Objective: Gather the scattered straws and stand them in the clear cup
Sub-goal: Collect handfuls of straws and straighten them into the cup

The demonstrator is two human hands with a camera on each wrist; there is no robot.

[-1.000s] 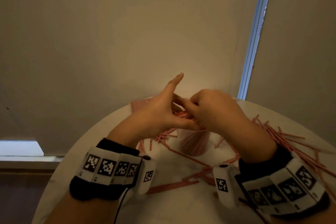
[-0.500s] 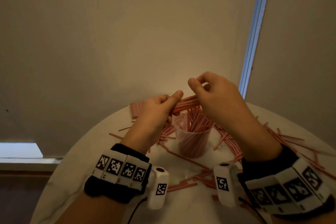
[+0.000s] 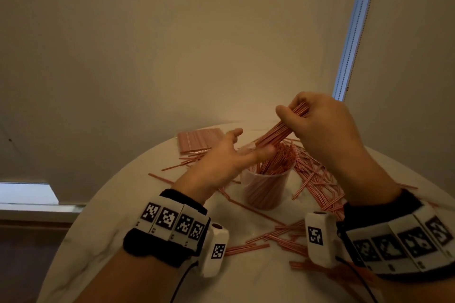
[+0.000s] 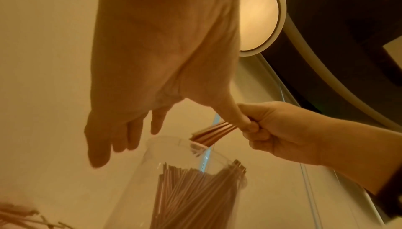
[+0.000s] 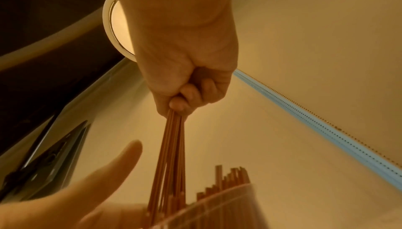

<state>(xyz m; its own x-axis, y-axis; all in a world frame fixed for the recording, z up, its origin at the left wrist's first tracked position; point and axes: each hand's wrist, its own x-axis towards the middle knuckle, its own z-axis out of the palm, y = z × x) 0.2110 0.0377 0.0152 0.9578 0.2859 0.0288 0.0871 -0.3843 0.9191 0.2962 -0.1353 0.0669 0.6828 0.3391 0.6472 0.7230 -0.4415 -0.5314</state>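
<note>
The round table [image 3: 152, 204] is carrying it all, loose straws [image 3: 317, 179] lying scattered about the clear cup [image 3: 267, 192], which is standing packed with straws. The right hand [image 3: 320, 128] is gripping a bundle of straws [image 3: 278, 130], slanting it down over the cup's mouth. The left hand [image 3: 221, 162] is hovering beside it, fingers straight, holding nothing.

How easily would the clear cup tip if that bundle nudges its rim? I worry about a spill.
The clear cup looks thin and light, so probably tippy. Its many standing straws likely steady it somewhat. The right hand brings its bundle in slanted, so a sideways nudge seems possible.
</note>
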